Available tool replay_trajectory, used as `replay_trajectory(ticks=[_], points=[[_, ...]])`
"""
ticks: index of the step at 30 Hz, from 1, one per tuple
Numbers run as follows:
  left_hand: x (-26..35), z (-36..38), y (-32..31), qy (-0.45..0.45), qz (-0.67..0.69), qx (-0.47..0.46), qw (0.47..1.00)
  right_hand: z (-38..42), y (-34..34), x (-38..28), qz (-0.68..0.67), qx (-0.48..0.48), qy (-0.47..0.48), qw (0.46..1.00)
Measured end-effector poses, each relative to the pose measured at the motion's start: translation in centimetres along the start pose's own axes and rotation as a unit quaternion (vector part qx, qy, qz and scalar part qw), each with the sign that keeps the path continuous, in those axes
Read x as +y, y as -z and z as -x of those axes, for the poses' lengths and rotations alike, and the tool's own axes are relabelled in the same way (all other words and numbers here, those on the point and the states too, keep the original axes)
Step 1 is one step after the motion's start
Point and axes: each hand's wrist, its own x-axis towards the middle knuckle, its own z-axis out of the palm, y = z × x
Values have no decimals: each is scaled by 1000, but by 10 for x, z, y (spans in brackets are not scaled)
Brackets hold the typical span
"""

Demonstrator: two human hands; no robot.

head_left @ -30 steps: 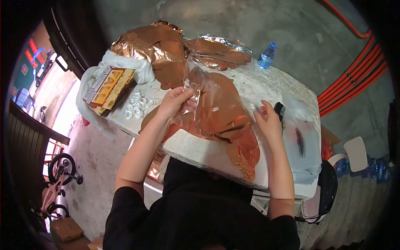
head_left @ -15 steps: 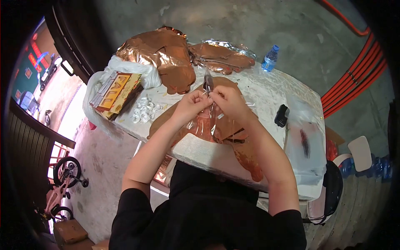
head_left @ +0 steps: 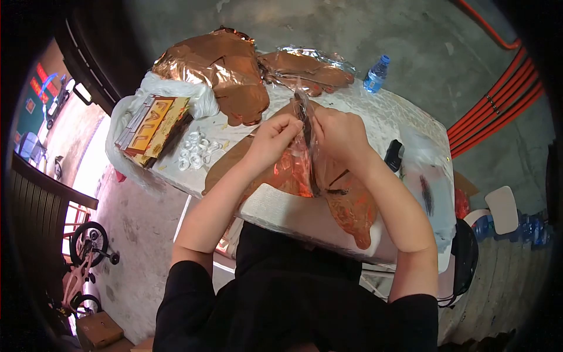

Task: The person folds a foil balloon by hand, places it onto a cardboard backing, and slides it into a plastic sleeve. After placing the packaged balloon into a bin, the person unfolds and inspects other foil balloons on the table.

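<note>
My left hand (head_left: 274, 139) is closed, thumb and fingers pinching the left side of a clear plastic bag (head_left: 302, 101). On the bag's other side, my right hand (head_left: 340, 136) has its fingers curled in and grips the plastic too. Something dark and narrow shows through the bag, but I cannot make out what. Beneath both hands a flat copper-brown foil balloon (head_left: 350, 214) lies spread over the near part of the table. Its lower end reaches the table's front edge.
On the white-covered table (head_left: 404, 120) are folded brown foil balloons (head_left: 220, 70), a printed FALL pack (head_left: 153, 126), small white ribbon rolls (head_left: 193, 151), a water bottle (head_left: 376, 75) and a black object (head_left: 394, 155). A bicycle (head_left: 88, 252) stands at left.
My hands have moved slightly apart, the right one to the right. The clear bag between them now stands taller and hangs further down toward me. The whole view has shifted a little.
</note>
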Motion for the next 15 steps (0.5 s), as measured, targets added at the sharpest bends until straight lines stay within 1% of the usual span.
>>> replay_trajectory(ticks=[1,3,4,5,6,7,8,9,10,11,12,13,14,15], points=[[1,2,-2,1,2,-1,1000,0,1,5,1,-2,-2,1000],[2,8,-5,-80,-64,60,993,-1,5,25,185,-45,-52,980],[4,13,-4,-78,-65,56,993,7,9,46,182,-37,-87,979],[7,16,0,-47,4,39,998,9,18,70,183,-25,-114,976],[6,21,2,-13,76,28,997,6,22,81,185,-29,-105,977],[0,26,4,-9,78,34,996,8,25,84,-31,-92,-161,982],[-8,22,6,-17,71,48,996,7,29,87,-240,-143,-210,937],[-14,17,4,-25,66,58,996,8,32,90,-236,-140,-212,938],[-15,14,0,-26,71,53,996,9,35,86,-263,-125,-215,932],[-15,13,-4,-10,123,45,991,10,37,81,-291,-112,-216,925],[-14,13,-6,5,173,41,984,10,38,72,-290,-113,-216,926],[-17,12,-8,5,173,42,984,10,40,59,-258,10,-144,955],[-22,10,-11,-8,187,36,982,9,42,45,-220,135,-71,963],[-26,7,-15,-20,201,28,979,7,44,29,-220,138,-71,963]])
